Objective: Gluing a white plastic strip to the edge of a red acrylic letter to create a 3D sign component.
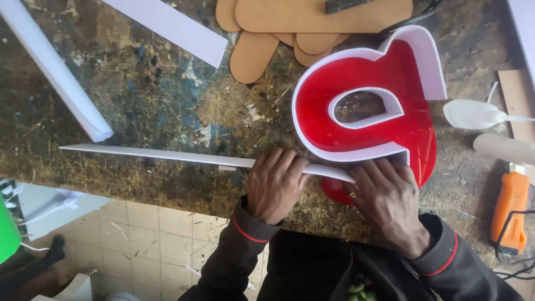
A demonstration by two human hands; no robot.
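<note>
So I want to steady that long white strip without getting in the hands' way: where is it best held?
Probably on the free stretch of the white strip, left of the left hand. It lies flat and bare on the workbench there, so pinch it from above across its narrow width. Near the red letter the right hand already presses it.

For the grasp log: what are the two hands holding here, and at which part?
Both hold the white strip: the left hand on it beside the red letter, the right hand pressing it against the letter's lower edge.
</note>
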